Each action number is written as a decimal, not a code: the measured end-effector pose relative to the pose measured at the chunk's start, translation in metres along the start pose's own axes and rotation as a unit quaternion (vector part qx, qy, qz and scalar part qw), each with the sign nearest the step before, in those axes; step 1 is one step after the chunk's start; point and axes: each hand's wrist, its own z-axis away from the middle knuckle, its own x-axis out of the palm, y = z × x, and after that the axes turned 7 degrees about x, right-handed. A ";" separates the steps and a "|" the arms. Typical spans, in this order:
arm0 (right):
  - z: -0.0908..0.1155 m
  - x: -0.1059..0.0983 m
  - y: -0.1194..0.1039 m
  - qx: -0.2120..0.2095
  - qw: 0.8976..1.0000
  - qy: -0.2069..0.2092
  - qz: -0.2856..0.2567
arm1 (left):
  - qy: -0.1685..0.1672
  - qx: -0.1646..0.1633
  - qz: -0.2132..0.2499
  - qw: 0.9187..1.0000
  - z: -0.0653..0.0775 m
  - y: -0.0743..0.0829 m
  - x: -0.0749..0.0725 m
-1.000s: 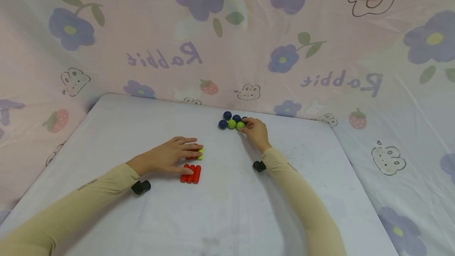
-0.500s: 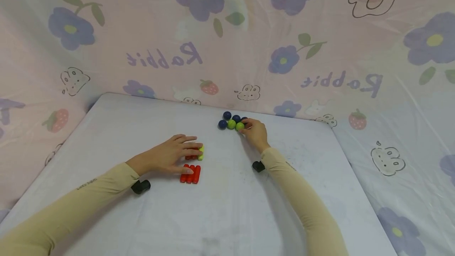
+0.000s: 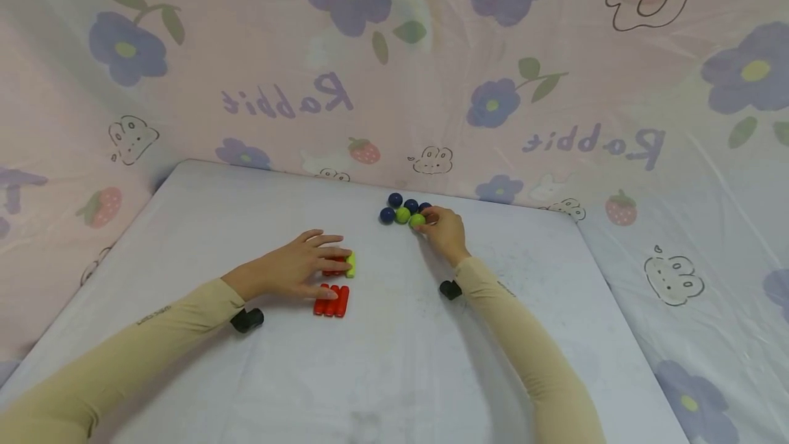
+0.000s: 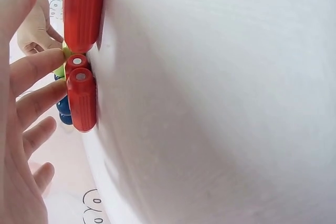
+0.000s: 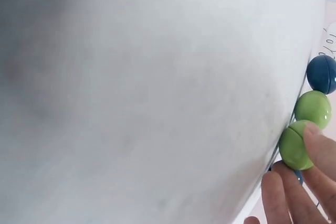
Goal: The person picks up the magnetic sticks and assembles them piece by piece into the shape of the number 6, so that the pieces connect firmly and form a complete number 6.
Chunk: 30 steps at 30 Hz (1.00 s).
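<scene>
My right hand (image 3: 448,235) pinches a green ball (image 5: 294,148) between thumb and fingers, at the near side of a small cluster of balls. A second green ball (image 3: 403,215) sits just left of it, with several dark blue balls (image 3: 395,200) around them. My left hand (image 3: 286,267) spreads its fingers over the red rods; the fingertips (image 4: 58,59) are right at the ends of the far red rods (image 4: 82,103). A yellow-green rod (image 3: 351,264) stands at the right end of that far row, partly covered by the fingers. My left thumb overlaps the near row of red rods (image 3: 331,301).
A white-covered table (image 3: 382,375) lies under everything. Behind it hangs a printed curtain (image 3: 394,108) with flowers and rabbits, close to the balls at the table's back edge. Black wrist devices (image 3: 248,321) sit below both wrists.
The pinched green ball has shifted slightly toward the near side, away from the other balls. My left hand has hardly moved, and the rods stay in place.
</scene>
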 end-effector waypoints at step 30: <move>0.034 -0.027 0.031 0.008 0.999 -0.045 -0.023 | -0.056 -0.004 -0.061 0.997 -0.047 0.009 0.008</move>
